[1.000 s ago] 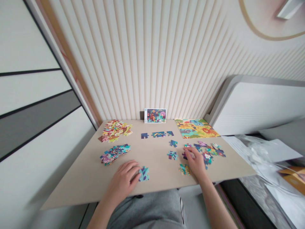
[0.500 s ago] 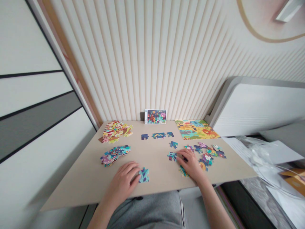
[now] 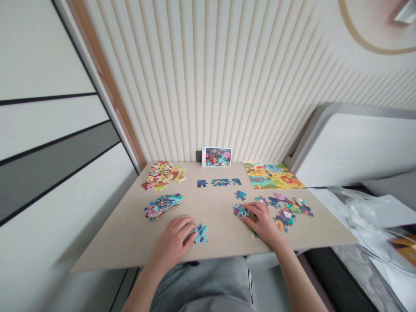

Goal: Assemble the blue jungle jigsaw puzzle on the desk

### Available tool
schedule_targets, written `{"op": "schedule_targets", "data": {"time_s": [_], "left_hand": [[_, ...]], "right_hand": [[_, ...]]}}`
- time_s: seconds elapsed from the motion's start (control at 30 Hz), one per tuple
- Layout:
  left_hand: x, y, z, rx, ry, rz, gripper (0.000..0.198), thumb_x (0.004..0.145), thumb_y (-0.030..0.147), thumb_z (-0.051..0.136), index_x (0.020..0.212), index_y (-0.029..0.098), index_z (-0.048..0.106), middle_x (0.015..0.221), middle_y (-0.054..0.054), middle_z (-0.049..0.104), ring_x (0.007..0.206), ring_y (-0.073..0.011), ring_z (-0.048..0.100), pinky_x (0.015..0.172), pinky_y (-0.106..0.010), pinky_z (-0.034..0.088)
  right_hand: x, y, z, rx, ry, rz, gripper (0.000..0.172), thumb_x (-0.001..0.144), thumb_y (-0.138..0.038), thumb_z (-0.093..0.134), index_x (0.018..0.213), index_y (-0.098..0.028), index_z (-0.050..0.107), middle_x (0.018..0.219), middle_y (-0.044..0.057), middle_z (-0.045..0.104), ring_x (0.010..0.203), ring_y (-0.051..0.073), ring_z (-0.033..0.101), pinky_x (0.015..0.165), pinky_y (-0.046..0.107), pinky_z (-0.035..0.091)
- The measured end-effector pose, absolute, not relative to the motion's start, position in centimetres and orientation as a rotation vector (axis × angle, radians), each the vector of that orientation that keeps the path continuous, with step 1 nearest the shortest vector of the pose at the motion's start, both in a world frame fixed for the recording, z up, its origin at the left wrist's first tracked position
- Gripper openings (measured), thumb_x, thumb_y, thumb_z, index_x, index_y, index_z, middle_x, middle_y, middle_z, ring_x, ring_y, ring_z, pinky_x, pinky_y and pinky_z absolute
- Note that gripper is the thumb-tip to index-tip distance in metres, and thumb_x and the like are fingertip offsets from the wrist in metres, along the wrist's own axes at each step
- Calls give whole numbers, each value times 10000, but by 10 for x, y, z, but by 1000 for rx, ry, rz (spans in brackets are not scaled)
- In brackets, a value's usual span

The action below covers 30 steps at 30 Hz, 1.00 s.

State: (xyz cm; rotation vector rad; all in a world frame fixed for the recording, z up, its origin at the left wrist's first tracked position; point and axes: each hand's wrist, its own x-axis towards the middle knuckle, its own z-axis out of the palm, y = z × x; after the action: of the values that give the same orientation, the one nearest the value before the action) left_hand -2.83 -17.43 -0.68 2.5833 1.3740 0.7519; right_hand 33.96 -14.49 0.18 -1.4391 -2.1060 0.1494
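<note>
My left hand (image 3: 175, 236) lies palm down on the beige table (image 3: 130, 234), its fingertips touching a teal joined puzzle chunk (image 3: 200, 233). My right hand (image 3: 262, 221) rests flat further right, fingers stretched out onto a small blue-pink puzzle piece (image 3: 240, 211). Another piece (image 3: 252, 234) peeks out under its wrist. A scatter of loose dark pieces (image 3: 287, 210) lies just right of that hand.
A reference card (image 3: 216, 157) leans on the ribbed wall. A row of blue pieces (image 3: 220, 182) lies before it. A finished yellow puzzle (image 3: 273, 175) sits at back right, an orange pile (image 3: 163, 175) and a teal pile (image 3: 162, 205) at left. Papers and plastic (image 3: 357, 208) lie right of the table.
My right hand slid left from the scattered pieces to the small piece near the table's middle. The left hand stayed by the teal chunk. The camera view shifted slightly.
</note>
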Motion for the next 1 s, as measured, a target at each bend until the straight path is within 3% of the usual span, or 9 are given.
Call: {"op": "schedule_targets", "data": {"time_s": [0.13, 0.37, 0.7, 1.0], "left_hand": [[-27, -176, -2, 2577, 1373, 733, 245, 971, 242, 559, 1186, 286, 668, 1249, -52, 651, 1229, -248, 571, 1085, -465, 476], [-26, -177, -2, 2577, 1381, 771, 226, 960, 233, 573, 1161, 269, 671, 1235, -66, 655, 1219, -260, 578, 1069, -480, 489], [-25, -177, -2, 2572, 1383, 810, 206, 945, 227, 594, 1129, 263, 679, 1214, -65, 664, 1207, -267, 581, 1061, -477, 489], [-25, -178, 1, 2563, 1367, 827, 202, 958, 233, 575, 1128, 265, 678, 1203, -66, 666, 1194, -256, 592, 1056, -467, 490]], "right_hand": [[320, -158, 15, -1403, -2171, 101, 343, 925, -429, 662, 1246, -310, 692, 1162, 84, 677, 1131, 282, 606, 1066, 502, 428], [277, -177, 18, -1217, -2191, 410, 331, 904, -382, 702, 1228, -313, 709, 1200, 86, 688, 1126, 272, 625, 999, 444, 500], [262, -185, 10, -1168, -2220, 501, 337, 916, -326, 702, 1253, -327, 686, 1244, 67, 667, 1163, 260, 598, 1030, 433, 472], [259, -187, 8, -1407, -2206, 383, 464, 870, -481, 738, 1302, -334, 659, 1126, 82, 662, 1042, 285, 617, 955, 440, 486]]}}
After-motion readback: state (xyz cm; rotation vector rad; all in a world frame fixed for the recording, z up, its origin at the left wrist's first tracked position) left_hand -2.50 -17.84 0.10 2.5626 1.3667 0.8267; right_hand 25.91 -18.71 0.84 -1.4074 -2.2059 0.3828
